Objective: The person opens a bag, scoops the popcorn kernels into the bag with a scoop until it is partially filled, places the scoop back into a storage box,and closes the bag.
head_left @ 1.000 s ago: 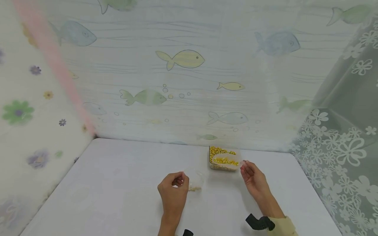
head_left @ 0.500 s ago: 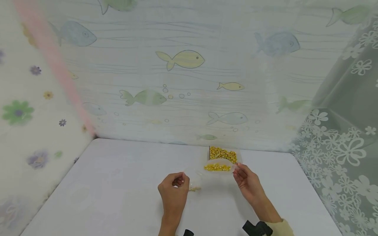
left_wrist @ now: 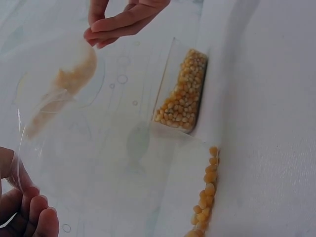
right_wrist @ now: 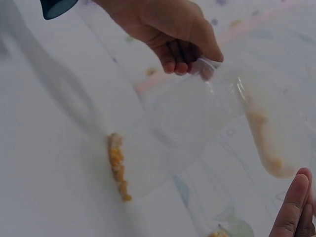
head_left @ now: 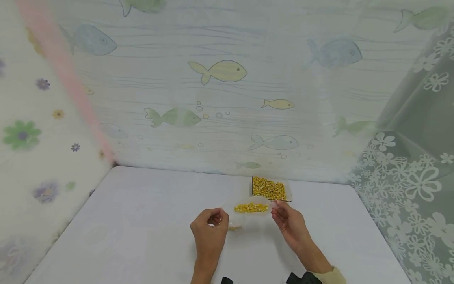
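In the head view my left hand (head_left: 210,228) pinches the mouth of a clear plastic bag (right_wrist: 173,116). A short line of corn kernels (right_wrist: 117,168) lies along the bag's bottom, low over the table. My right hand (head_left: 292,227) pinches the end of a translucent white scoop (left_wrist: 81,52) between thumb and fingertips. Yellow corn kernels (head_left: 251,208) fill the scoop, which is held roughly level. In the left wrist view the scoop's far end overlaps the bag's mouth. Behind the scoop stands a clear box (head_left: 289,191) of corn kernels.
The white table (head_left: 149,205) carries the box near its back edge. A fish-print curtain (head_left: 223,130) hangs behind it. Flower-print sheets close off the left (head_left: 46,165) and right (head_left: 415,189) sides.
My right hand has brought the scoop of corn kernels from above the box leftward and nearer, toward the bag. My left hand stays almost in place, holding the bag.
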### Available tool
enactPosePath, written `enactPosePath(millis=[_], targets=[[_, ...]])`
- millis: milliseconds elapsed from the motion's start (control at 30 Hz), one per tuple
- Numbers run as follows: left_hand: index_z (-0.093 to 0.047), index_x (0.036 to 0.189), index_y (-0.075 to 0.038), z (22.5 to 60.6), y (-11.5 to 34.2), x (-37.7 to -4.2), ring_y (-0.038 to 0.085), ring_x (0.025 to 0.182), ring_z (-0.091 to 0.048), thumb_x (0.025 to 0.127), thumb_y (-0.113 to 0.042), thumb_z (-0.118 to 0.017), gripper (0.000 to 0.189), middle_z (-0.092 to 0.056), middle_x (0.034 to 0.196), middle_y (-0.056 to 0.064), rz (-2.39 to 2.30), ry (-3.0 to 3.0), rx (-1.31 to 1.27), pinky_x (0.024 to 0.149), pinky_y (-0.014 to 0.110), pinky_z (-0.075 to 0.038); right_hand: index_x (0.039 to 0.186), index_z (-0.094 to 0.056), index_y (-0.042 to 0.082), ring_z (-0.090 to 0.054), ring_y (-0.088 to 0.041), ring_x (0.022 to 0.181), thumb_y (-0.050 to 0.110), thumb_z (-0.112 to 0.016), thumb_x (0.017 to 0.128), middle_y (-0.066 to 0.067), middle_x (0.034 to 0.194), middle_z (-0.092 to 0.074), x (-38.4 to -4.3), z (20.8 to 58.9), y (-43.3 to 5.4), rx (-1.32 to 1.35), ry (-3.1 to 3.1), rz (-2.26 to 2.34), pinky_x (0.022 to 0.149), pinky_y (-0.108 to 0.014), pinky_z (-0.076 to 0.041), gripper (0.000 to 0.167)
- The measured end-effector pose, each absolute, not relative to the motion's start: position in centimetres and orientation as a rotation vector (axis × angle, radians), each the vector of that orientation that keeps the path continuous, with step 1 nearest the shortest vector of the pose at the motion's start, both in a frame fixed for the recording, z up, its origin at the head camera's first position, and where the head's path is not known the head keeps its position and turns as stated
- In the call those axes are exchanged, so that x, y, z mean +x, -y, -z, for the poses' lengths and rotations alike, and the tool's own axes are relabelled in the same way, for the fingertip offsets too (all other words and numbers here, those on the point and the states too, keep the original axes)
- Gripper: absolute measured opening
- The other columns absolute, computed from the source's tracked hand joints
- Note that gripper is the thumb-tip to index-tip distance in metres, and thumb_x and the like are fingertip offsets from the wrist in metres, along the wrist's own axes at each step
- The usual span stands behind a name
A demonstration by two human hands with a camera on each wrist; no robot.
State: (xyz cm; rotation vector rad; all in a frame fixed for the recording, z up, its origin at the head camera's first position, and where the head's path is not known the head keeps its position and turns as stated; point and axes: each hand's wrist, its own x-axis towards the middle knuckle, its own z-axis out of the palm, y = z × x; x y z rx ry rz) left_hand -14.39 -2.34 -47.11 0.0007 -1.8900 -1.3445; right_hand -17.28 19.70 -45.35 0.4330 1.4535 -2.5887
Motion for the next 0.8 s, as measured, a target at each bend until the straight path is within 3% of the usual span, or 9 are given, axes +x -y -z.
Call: enactPosePath(millis=[567, 800], targets=[[-0.076, 0.077, -0.003, 47.0, 2.1, -14.3, 0.004, 0.054, -0.057, 0.072, 0.014, -0.073, 0.018, -0.067, 0.065, 0.000, 1.328, 1.899, -0.009, 0.050, 0.016, -0.050, 0.087, -0.076, 0.011, -0.073, -0.009, 0.073, 0.010, -0.060, 0.101, 0.000, 0.076, -0.075, -16.8, 44.4, -18.9, 0.445, -1.713, 2.559, 0.075, -0.022, -0.060, 0.021], [-0.075, 0.077, -0.003, 47.0, 2.0, -14.3, 0.003, 0.054, -0.057, 0.072, 0.014, -0.074, 0.018, -0.068, 0.065, 0.000, 1.332, 1.902, -0.022, 0.050, 0.016, -0.049, 0.094, -0.075, 0.005, -0.074, -0.010, 0.074, 0.010, -0.063, 0.100, 0.000, 0.077, -0.075, -16.6, 44.0, -18.8, 0.413, -1.802, 2.526, 0.075, -0.024, -0.061, 0.014]])
